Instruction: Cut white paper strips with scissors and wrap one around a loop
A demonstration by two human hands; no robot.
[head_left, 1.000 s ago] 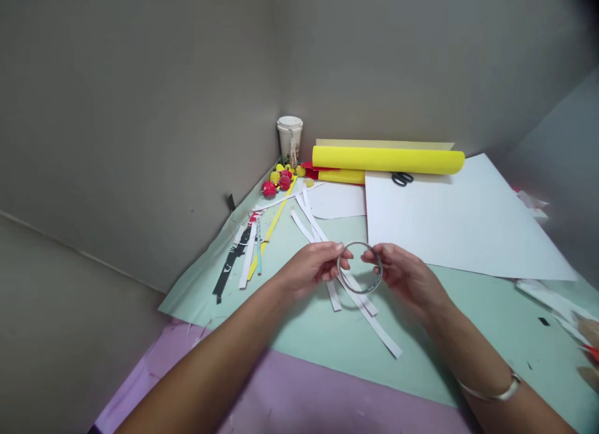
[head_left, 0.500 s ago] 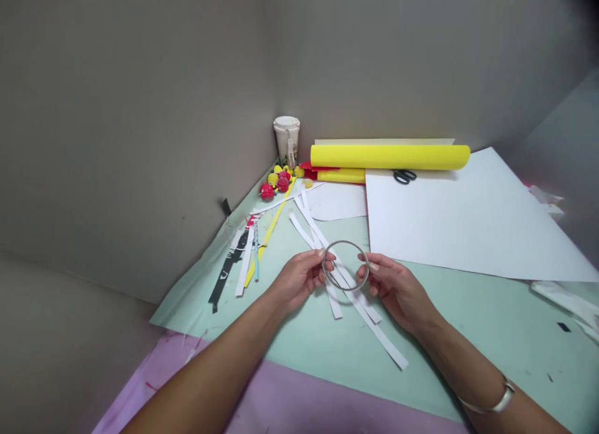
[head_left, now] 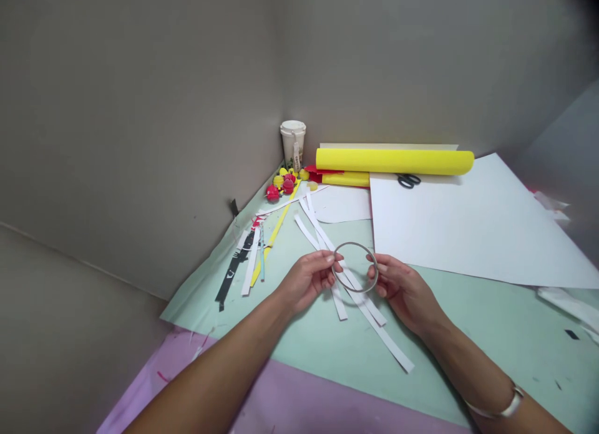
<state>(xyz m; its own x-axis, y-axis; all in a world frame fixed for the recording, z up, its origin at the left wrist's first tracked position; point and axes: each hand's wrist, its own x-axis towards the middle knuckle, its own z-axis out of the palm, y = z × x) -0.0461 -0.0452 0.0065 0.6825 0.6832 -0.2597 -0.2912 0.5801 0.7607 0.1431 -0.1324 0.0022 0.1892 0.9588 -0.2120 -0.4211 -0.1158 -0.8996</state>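
A thin grey ring (head_left: pixel 354 243) is held up over the table between my two hands. My left hand (head_left: pixel 309 279) pinches its left side between thumb and fingers. On the opposite side, my right hand (head_left: pixel 406 290) grips the rim, thumb toward me and fingers curled behind. Long white paper strips (head_left: pixel 387 342) lie crossed on the green table cover below, partly visible through the ring. A silver bangle (head_left: pixel 508 406) circles my right wrist.
A large white sheet (head_left: pixel 468 234) lies at right, with black scissors (head_left: pixel 409 181) on it beside a yellow roll (head_left: pixel 393 161). Back left are a lidded cup (head_left: pixel 291 141) and small red and yellow balls (head_left: pixel 272 193). Black scraps (head_left: pixel 227 289) and a yellow strip (head_left: pixel 281 221) lie left.
The whole view has shifted slightly, so the scene appears a little farther right. Both hands keep their hold on the ring, which has barely moved.
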